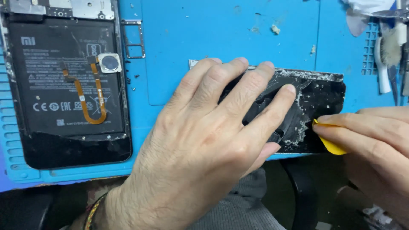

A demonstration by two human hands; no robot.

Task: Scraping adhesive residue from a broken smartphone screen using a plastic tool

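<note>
- Blue mat [230, 38] covers the tabletop; black panel [317, 100] lies lengthwise left-to-right.
- Left hand [204, 140] presses flat, fingers spread, on it.
- Right hand [375, 136], grip pinched on yellow pick [330, 142], meets its right end.

Bright, even overhead light, saturated colour. Soft shadow under the left hand [204, 145] at frame centre. Mild glare on the black panel [315, 98], centre right. Lower edge dim and murky. Right hand [375, 140] slightly soft; upper right corner blurred.
</note>
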